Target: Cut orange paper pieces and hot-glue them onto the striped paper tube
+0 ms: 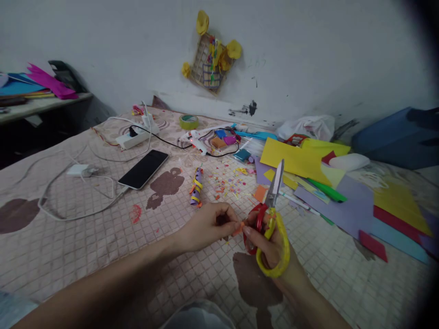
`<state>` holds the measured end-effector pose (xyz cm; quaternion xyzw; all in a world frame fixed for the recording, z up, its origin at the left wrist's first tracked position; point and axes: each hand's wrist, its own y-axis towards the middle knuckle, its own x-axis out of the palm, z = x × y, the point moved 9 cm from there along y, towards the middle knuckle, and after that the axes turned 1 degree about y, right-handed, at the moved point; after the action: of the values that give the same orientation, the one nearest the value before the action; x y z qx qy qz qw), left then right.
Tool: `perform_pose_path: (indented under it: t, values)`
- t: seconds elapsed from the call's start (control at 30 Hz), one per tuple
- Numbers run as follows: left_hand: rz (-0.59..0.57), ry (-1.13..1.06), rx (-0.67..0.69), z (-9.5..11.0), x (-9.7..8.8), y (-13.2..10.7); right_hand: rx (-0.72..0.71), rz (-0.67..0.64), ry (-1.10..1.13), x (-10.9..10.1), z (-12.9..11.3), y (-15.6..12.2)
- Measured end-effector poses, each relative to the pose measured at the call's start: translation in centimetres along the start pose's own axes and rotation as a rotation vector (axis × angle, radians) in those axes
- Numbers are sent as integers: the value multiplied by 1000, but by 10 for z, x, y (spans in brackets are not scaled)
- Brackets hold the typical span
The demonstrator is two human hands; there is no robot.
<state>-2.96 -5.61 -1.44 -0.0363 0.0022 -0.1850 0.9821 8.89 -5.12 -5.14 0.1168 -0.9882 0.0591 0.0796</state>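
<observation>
My left hand [212, 226] pinches a small orange piece [238, 229], perhaps paper, between thumb and fingertips. My right hand [269, 244] meets it there, its thumb and fingertip also at the piece. Hooked on the right hand are scissors [272, 196], one handle loop red and the other yellow, blades pointing up and away. The blades look closed and touch no paper I can make out. Beyond my left hand lies a purple paper roll [196, 188] wrapped with yellow and orange strips. Tiny coloured paper scraps [228, 183] are scattered behind both hands.
Coloured sheets [353, 201] cover the right side. A phone [144, 169] on a white cable and a power strip [137, 133] lie left. A glue gun [196, 140], green tape roll [188, 121] and a white plastic bag [307, 127] are towards the wall.
</observation>
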Motion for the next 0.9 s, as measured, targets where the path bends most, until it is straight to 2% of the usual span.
perform_pose_path:
  t: [0.2,0.37,0.43,0.53,0.63,0.73,0.9]
  values:
    - [-46,-99,46,7,1,0,103,-4,231,8,-3,-1]
    - [-73,135,256,27,2,-4,231,-91,386,21,5,-6]
    - [-92,144,278,28,3,-4,270,-112,384,24,9,-8]
    - [-84,27,189,16,1,-1,250,-115,308,25,10,-6]
    - [-67,-90,86,2,0,2,117,-66,164,15,4,0]
    - [-28,-94,56,-5,-2,3,27,-31,48,6,1,3]
    - [11,-20,16,-11,-3,3,24,-21,-70,0,0,0]
